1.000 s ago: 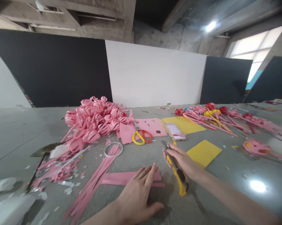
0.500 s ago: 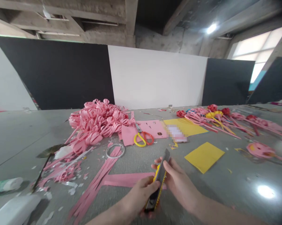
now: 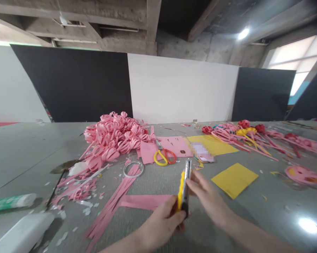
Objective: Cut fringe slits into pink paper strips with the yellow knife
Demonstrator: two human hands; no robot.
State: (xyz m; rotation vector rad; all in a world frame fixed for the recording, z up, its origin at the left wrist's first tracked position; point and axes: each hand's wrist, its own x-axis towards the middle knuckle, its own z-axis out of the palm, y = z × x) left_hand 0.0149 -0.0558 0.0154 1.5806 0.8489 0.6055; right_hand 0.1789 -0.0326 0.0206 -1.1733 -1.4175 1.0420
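Note:
A yellow and black stapler-like tool (image 3: 184,189) is held nearly upright between both hands. My left hand (image 3: 165,219) wraps round its lower end, thumb on the dark part. The fingers of my right hand (image 3: 205,193) press against the upper right side of the tool. Behind and left of the hands, a wide pink paper strip (image 3: 145,201) lies flat on the grey floor. Scissors with yellow and red handles (image 3: 165,156) rest on pink sheets (image 3: 182,144) beyond the hands.
At left are a heap of pink paper loops (image 3: 116,137), a tape roll (image 3: 133,169), long pink strips (image 3: 113,207), a green tube (image 3: 12,202) and a white box (image 3: 24,233). At right lie yellow sheets (image 3: 234,180), a phone (image 3: 202,152) and paper flowers (image 3: 242,131).
The tool has turned from slanted to nearly upright, showing its narrow metallic side. Both hands have shifted slightly with it. The whole scene sits a little further right in view.

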